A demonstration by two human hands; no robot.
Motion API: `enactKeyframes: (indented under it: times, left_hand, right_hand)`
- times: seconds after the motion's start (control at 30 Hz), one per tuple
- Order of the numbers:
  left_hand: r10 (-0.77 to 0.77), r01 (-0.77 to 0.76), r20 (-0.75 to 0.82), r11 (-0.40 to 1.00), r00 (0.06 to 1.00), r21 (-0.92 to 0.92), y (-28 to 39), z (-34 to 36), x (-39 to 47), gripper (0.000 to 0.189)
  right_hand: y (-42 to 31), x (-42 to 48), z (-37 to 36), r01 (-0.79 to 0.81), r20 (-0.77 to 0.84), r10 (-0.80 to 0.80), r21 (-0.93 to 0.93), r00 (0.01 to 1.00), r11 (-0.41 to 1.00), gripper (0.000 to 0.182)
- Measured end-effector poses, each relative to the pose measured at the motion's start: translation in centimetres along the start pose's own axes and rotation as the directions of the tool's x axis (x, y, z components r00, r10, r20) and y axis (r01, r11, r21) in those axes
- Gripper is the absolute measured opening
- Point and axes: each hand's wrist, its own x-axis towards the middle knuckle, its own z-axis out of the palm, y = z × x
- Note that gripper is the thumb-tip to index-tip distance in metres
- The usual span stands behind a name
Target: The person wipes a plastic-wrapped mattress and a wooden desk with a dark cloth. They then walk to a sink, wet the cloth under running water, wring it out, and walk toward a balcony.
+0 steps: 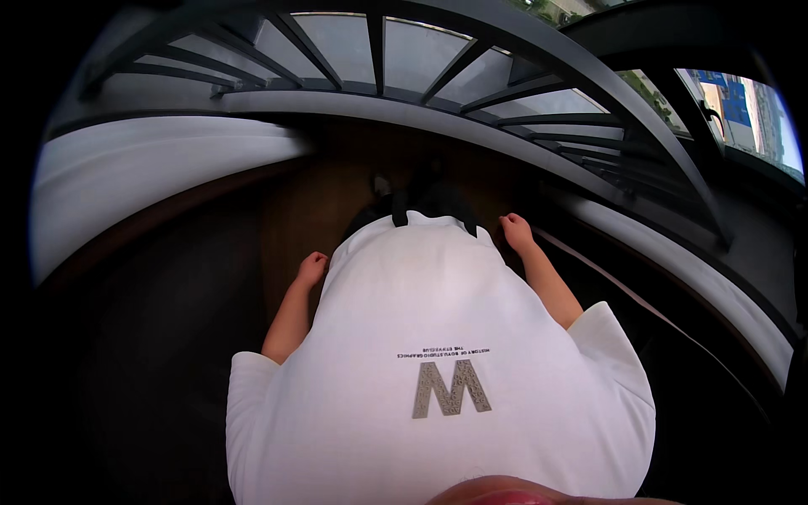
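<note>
Low at the left side of the body hangs my left hand (312,267), its fingers curled in beside the hem of a white T-shirt (379,303); nothing shows in it. My right hand (517,231) hangs at the other side, near the hip, loosely closed with no object visible in it. The shirt bears a grey letter print and small writing. Dark straps or cords hang below its hem over dark trousers (442,199). A shoe (381,184) shows dimly on the brown floor (284,221).
Ahead, a dark metal railing (377,50) curves across the view above a pale ledge (353,104). A white curved surface (151,158) lies at the left. At the upper right is a window with a dark frame and handle (712,115). Both sides are deep in shadow.
</note>
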Motion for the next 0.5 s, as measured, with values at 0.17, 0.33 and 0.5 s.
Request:
enactKeyframes:
  times: [0.17, 0.33, 0.5]
  left_hand:
    - [-0.047, 0.048, -0.037, 0.998, 0.998, 0.036, -1.3, -0.1, -0.4, 0.014]
    - [-0.16, 0.132, -0.061, 0.939, 0.985, -0.317, 1.1, -1.3, 3.2, 0.015]
    - [-0.034, 0.001, -0.096, 0.947, 0.995, -0.321, 7.8, -0.9, 3.8, 0.015]
  right_hand:
    - [-0.8, -0.7, 0.6, -0.001, -0.027, -0.003, -0.136, 1.0, 0.991, 0.032]
    - [-2.3, -0.7, 0.7, 0.015, -0.04, -0.021, -0.155, 0.999, 0.988, 0.032]
    - [-3.3, -0.5, 0.6, 0.016, -0.051, -0.022, -0.119, 0.998, 0.993, 0.031]
